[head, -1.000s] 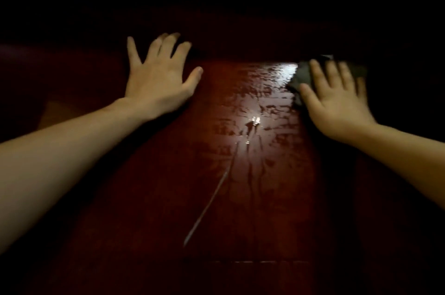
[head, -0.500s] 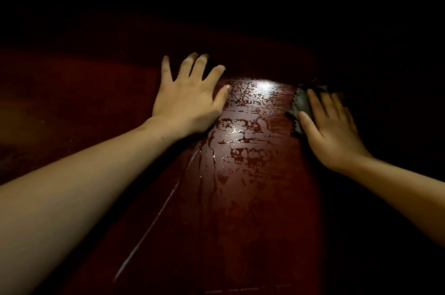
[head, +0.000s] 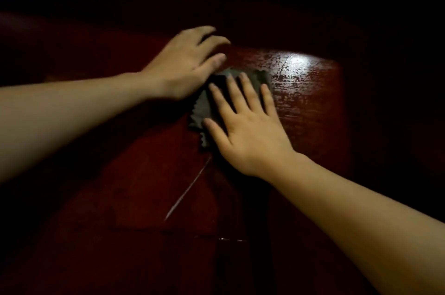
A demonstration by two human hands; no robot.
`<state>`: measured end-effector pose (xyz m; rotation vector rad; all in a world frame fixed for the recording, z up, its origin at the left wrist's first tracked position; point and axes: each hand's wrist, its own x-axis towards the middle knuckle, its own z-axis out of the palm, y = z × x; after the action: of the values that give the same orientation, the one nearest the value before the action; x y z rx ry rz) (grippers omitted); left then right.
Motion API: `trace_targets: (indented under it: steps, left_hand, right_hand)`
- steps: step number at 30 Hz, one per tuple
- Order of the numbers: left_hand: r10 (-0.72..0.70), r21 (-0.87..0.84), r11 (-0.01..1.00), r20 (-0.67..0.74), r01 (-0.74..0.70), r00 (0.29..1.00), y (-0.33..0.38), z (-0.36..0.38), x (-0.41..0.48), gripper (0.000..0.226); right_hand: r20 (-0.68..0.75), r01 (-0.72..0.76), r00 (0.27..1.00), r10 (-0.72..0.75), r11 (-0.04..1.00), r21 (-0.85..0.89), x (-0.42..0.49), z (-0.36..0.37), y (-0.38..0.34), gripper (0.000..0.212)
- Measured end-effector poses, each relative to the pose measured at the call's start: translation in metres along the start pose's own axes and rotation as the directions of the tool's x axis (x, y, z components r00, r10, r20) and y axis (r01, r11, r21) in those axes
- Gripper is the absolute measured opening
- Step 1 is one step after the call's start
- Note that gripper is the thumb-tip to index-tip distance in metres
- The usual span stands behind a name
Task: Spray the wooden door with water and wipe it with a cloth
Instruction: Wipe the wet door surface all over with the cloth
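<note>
At centre of lit panel, wooden door [head: 313, 114]: cloth [head: 201, 109], dark grey, zigzag-edged, spread flat against the wood. Moved within the last second from the panel's right edge leftward across the wet patch.

Right hand [head: 248, 131]: on top of cloth, fingers straight and spread, pressing rather than gripping. Carried left together with the cloth.

Left hand [head: 185, 63]: flat on the door just beside the cloth's upper left corner, fingers relaxed, holding nothing (slightly blurred; thumb touching cloth or not, cannot tell). Formerly well apart from the cloth, now nearly meeting it.

Water sheen [head: 293, 63]: right of the cloth, under the glare. Formerly beaded, with trickles; now drawn into fine sideways streaks.

Pale scratch-like line [head: 187, 191]: below the cloth, unchanged.

Judgement: spraying apparently done, wiping under way; one pass across the upper panel made, streaked film and lower door probably left to wipe. No spray bottle in view.
</note>
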<state>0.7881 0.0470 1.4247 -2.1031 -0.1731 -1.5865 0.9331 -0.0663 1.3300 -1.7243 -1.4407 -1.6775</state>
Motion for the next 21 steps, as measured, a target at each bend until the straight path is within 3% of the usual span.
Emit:
trace_targets:
  steps: [4,9,12,17,21]
  left_hand:
    - [-0.053,0.201,0.977,-0.095,0.071,0.994,-0.062,-0.018,-0.041,0.067]
    - [-0.111,0.253,0.957,-0.130,0.141,0.985,-0.070,-0.021,-0.063,0.067]
    - [-0.093,0.219,0.968,-0.142,0.123,0.986,-0.069,-0.020,-0.065,0.065]
    - [-0.048,-0.031,0.999,-0.107,0.045,0.993,-0.083,-0.036,-0.079,0.060]
    - [-0.041,0.005,0.999,-0.111,0.042,0.993,-0.115,-0.060,-0.124,0.054]
  right_hand:
    - [0.014,0.042,0.999,-0.042,0.999,-0.019,0.001,0.001,0.008,0.068]
    - [0.024,-0.338,0.941,0.338,0.941,0.009,-0.023,-0.002,0.054,0.076]
    - [0.038,-0.440,0.898,0.438,0.898,0.028,-0.044,0.003,0.029,0.075]
    - [0.022,-0.309,0.951,0.309,0.951,0.014,-0.022,0.012,-0.059,0.071]
    - [-0.025,-0.114,0.993,0.115,0.991,0.064,0.009,0.022,-0.140,0.068]
